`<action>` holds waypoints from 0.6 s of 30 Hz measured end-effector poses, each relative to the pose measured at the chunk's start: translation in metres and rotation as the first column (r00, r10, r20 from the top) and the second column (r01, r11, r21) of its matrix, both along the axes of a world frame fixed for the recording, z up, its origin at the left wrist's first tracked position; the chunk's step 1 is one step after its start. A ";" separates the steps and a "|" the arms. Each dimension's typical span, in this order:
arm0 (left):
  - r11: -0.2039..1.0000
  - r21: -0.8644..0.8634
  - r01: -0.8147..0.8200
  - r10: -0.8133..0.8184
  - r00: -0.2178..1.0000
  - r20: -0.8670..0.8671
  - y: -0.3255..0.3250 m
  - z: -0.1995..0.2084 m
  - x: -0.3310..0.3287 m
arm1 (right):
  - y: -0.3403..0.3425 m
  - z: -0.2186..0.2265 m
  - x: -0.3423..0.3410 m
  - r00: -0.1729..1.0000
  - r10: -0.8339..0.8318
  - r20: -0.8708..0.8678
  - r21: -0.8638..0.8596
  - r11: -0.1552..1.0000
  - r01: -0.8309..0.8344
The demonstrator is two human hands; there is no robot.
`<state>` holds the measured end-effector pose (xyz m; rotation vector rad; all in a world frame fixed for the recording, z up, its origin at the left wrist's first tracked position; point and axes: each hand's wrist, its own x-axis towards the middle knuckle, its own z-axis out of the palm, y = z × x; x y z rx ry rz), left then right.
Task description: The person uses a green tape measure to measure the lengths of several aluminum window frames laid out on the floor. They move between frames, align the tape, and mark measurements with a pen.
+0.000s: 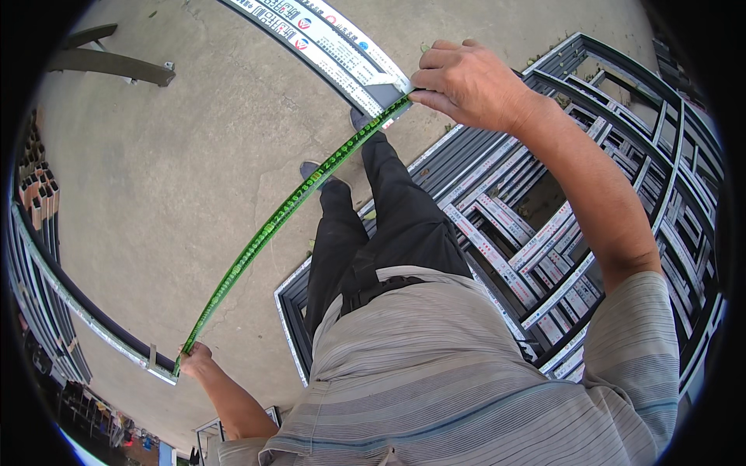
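We hold a green tape measure (295, 198) taut across a concrete floor (194, 155), its dark markings facing up and its length passing diagonally in front of our dark trousers (412, 225). Our right hand (478, 85) pinches the upper end between thumb and bent fingers (429, 79), at the near corner of a white-labelled bar (322, 46). At lower left, our left hand (198, 357) has its fingers closed around the other end, beside the tip of a long dark bar with a pale edge (105, 335); the exact grip there is too small to tell. To our right, dark metal frames (491, 256) with labelled strips lie stacked on the floor. Curved dark pieces (109, 66) lie at upper left, and brown-ended tubes (39, 190) are bundled at the far left. We wear a striped shirt (435, 380).
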<state>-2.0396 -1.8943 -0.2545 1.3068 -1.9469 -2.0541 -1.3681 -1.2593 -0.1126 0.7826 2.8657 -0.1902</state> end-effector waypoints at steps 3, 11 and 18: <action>0.998 -0.053 -0.016 0.016 1.000 -0.002 0.013 0.011 0.007 | 0.001 0.000 0.001 1.000 -0.005 -0.015 -0.008 1.000 0.005; 0.997 -0.060 -0.046 0.045 0.999 -0.027 0.025 0.021 0.016 | 0.006 0.004 0.003 1.000 -0.014 -0.027 -0.066 0.998 0.012; 0.996 -0.081 -0.044 0.042 0.999 -0.028 0.022 0.019 0.015 | 0.006 0.004 0.002 0.997 -0.069 0.044 -0.041 0.997 0.071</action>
